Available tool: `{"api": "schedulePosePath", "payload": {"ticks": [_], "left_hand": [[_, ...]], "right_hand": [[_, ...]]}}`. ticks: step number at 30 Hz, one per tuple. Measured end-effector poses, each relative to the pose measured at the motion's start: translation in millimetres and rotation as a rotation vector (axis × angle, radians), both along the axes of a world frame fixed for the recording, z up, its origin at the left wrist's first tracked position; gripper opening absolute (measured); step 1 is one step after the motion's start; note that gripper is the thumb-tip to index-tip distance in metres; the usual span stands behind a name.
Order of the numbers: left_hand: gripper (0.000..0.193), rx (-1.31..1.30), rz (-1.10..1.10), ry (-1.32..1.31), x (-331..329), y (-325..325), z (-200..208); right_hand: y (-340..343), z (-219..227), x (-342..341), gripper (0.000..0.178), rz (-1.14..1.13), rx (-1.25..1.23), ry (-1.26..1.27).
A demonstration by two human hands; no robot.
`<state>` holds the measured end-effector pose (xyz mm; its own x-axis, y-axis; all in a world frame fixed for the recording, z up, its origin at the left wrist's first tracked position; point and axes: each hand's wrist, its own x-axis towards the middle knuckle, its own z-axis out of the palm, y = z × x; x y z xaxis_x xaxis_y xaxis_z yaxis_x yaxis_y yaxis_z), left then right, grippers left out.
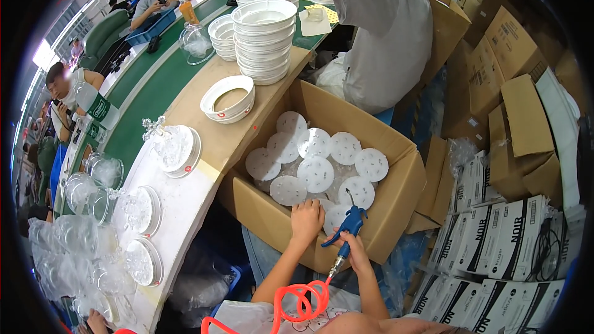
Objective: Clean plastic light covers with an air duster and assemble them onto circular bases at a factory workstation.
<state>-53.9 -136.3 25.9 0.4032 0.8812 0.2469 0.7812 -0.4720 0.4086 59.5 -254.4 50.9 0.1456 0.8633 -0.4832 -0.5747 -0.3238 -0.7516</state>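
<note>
I am watching my left hand [307, 218] reaching into the open cardboard box [396, 201]. Its fingers are curling down onto the white round discs [315, 173] at the box's near edge, though I cannot tell whether they are gripping one. The discs are flat, matte and dotted with small holes, lying overlapped on crinkled clear plastic, and they are filling most of the box floor from the middle to 12 o'clock.

My right hand [357, 253] is closing around the handle of a blue air blow gun [346, 226], its thin metal nozzle pointing up toward 12 o'clock over the discs. A coiled orange hose [303, 300] is trailing from the gun's base toward 7 o'clock.

The box walls are standing tall at 3 o'clock, and its near rim is pressing just under both wrists, so open room is lying mostly above the discs. At 10 o'clock the beige bench edge [204, 148] is touching the box, carrying glossy white ring-shaped housings [265, 40] stacked high at 11 o'clock. A person in a grey shirt [387, 31] is standing close behind the box at 12 o'clock.
</note>
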Motion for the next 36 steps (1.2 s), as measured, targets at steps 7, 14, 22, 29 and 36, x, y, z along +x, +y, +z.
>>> {"api": "schedulePosePath", "payload": {"ticks": [7, 14, 22, 29, 36], "left_hand": [[0.012, 0.004, -0.005, -0.009, -1.5, -0.7, -1.9], [0.012, 0.009, -0.006, -0.017, -0.4, -1.6, -2.4], [0.012, 0.012, 0.001, -0.022, -0.6, 0.1, -3.2], [0.013, 0.030, 0.000, -0.045, 0.6, -1.0, -2.5], [0.013, 0.022, -0.003, -0.040, 0.6, -1.3, -1.2]], "right_hand": [[-0.2, 3.6, -1.6, 0.042, 0.013, -0.012, -0.025], [-1.0, 7.6, -1.4, 0.042, 0.010, -0.008, -0.030], [0.5, 6.3, -1.5, 0.042, 0.005, -0.013, -0.022], [-0.4, 5.2, -1.1, 0.043, 0.011, -0.017, -0.043], [-1.5, 1.7, -0.2, 0.040, 0.001, -0.014, -0.018]]}}
